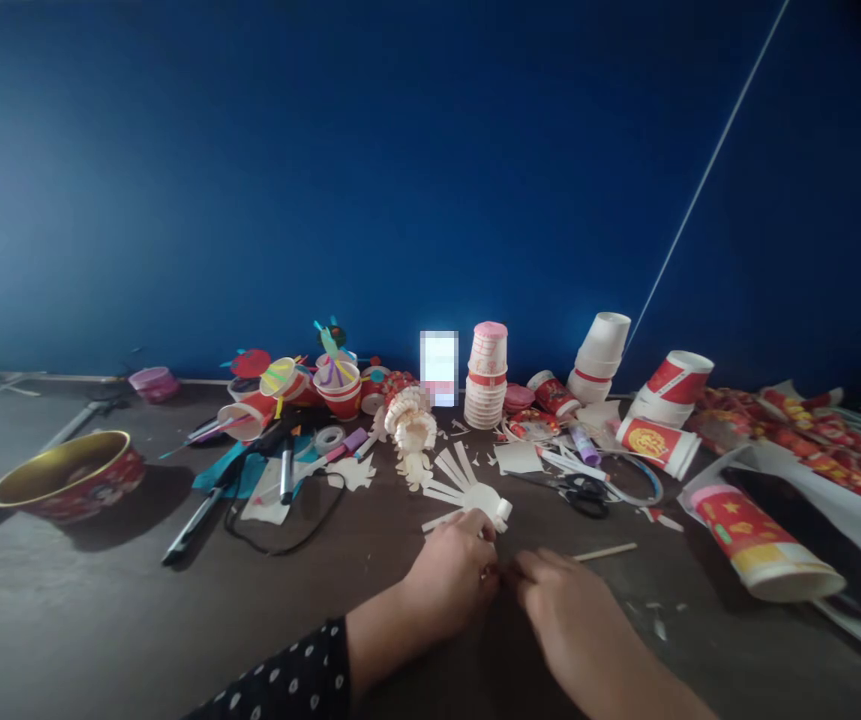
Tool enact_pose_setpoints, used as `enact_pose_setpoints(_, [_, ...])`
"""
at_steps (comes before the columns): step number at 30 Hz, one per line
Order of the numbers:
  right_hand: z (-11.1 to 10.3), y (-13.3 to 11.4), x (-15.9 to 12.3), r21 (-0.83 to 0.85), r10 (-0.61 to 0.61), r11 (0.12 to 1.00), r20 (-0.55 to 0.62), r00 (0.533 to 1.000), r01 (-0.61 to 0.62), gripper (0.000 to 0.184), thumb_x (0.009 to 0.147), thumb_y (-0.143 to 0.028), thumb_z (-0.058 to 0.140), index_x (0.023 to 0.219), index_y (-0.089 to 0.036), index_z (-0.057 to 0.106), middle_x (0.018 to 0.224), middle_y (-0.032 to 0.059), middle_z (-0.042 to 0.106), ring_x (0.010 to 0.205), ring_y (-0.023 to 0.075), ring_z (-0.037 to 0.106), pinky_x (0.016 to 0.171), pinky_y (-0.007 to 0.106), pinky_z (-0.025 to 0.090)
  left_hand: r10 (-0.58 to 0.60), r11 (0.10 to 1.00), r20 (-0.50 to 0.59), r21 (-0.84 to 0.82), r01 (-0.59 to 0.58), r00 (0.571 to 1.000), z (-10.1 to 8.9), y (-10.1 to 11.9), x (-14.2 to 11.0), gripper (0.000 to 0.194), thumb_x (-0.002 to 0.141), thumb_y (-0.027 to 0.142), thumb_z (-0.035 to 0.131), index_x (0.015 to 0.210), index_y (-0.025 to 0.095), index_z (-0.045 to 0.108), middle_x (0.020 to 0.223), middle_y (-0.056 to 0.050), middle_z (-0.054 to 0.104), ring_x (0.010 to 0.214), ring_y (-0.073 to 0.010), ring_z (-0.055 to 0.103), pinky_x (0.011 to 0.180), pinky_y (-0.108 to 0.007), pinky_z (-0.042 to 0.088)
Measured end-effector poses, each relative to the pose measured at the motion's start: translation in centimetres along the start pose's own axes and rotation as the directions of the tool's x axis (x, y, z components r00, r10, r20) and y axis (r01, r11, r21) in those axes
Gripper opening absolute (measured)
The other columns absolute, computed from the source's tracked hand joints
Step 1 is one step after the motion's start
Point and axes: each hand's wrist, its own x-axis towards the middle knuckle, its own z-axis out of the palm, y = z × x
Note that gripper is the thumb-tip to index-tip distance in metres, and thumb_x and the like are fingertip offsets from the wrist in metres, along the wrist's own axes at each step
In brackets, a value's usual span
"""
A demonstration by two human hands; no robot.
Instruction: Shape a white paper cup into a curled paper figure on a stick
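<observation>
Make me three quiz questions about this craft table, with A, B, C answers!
1. What does the left hand touch? A. Scissors B. Cut white paper C. A marker
2. What colour is the bowl's inside? A. Green B. Blue C. Gold
3. How does the red-and-yellow paper cup lie? A. On its side B. Upright C. Upside down

Answers:
1. B, the fingers rest on the paper.
2. C, the inside shines gold.
3. A, its long side lies down.
</observation>
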Motion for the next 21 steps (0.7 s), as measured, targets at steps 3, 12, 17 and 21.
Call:
enact_pose_setpoints(3, [0.1, -0.1, 0.01, -0.038, -0.003, 0.999, 0.007, 1.0, 0.003, 0.035, 0.081, 0.0, 0.039, 0.086, -0.017, 0.069, 0.089, 0.0066, 0.067, 0.085, 0.0184, 0.059, 0.076, 0.026, 0.039, 0.048, 0.997, 0.0, 0.06, -0.048, 0.999, -0.48, 0.05, -0.11, 0.015, 0.068, 0.012, 0.054, 0.069, 0.017, 0.068, 0.095, -0.005, 0.062, 0.088, -0.0188, 0.055, 0.079, -0.029, 0.043])
enact_pose_setpoints(12, [0.61, 0.3, 0.23, -0.071, -0.074, 0.995, -0.094, 0.993, 0.067, 0.027, 0.079, -0.001, 0.047, 0.083, -0.017, 0.069, 0.083, 0.0051, 0.067, 0.082, 0.0177, 0.06, 0.071, 0.026, 0.041, 0.08, 0.996, 0.045, 0.029, -0.082, 0.996, -1.07, -0.26, -0.06, 0.013, 0.065, 0.018, 0.059, 0.076, 0.018, 0.067, 0.084, -0.004, 0.064, 0.083, -0.019, 0.055, 0.079, -0.029, 0.043])
enact_pose_setpoints(17, [0.75, 0.37, 0.13, -0.045, -0.085, 0.996, -0.127, 0.988, 0.08, 0.028, 0.08, -0.002, 0.046, 0.083, -0.018, 0.069, 0.082, 0.0044, 0.067, 0.081, 0.0178, 0.059, 0.071, 0.027, 0.041, 0.015, 1.0, 0.023, -0.002, -0.015, 1.0, -0.98, -0.2, -0.11, 0.012, 0.068, 0.018, 0.06, 0.079, 0.017, 0.066, 0.086, -0.005, 0.064, 0.085, -0.0196, 0.056, 0.078, -0.029, 0.044])
enact_pose_setpoints(21, [0.32, 0.29, 0.05, -0.025, -0.071, 0.997, -0.091, 0.993, 0.069, 0.028, 0.08, -0.002, 0.045, 0.082, -0.018, 0.068, 0.082, 0.0039, 0.066, 0.08, 0.0173, 0.058, 0.07, 0.027, 0.04, 0.025, 1.0, 0.032, -0.016, -0.024, 0.999, -0.9, -0.1, -0.04, 0.013, 0.069, 0.012, 0.057, 0.073, 0.018, 0.068, 0.085, -0.003, 0.066, 0.085, -0.018, 0.056, 0.08, -0.028, 0.042])
